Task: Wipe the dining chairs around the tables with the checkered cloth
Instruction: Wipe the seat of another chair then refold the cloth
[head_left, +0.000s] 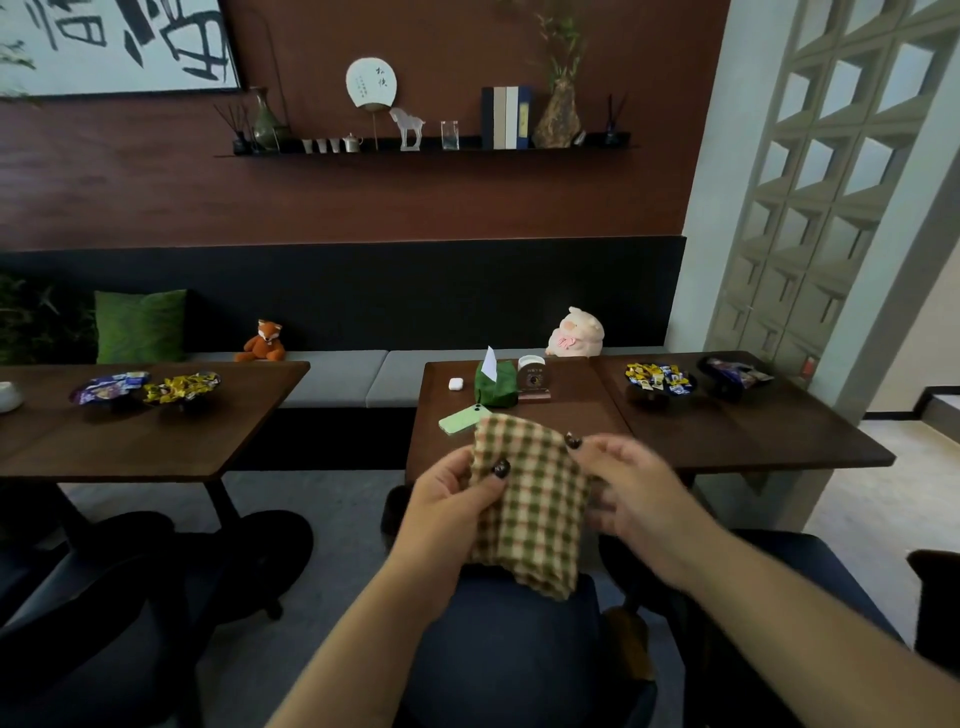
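Note:
A green and cream checkered cloth (530, 499) hangs in the air in front of me, above a dark blue dining chair (509, 654). My left hand (457, 499) pinches the cloth's left edge, thumb on the front. My right hand (634, 488) holds its right edge, with the fingers behind the fabric. The cloth's lower end droops to just over the chair's seat back. A second dark chair (810, 582) stands to the right and several more (124, 623) to the left.
A dark wooden table (727, 436) ahead carries a green phone (464, 417), an earbud case (456, 383), a green tissue pouch (496, 384) and candy dishes (658, 382). A second table (156, 436) stands at the left. A grey bench (343, 374) runs along the wall.

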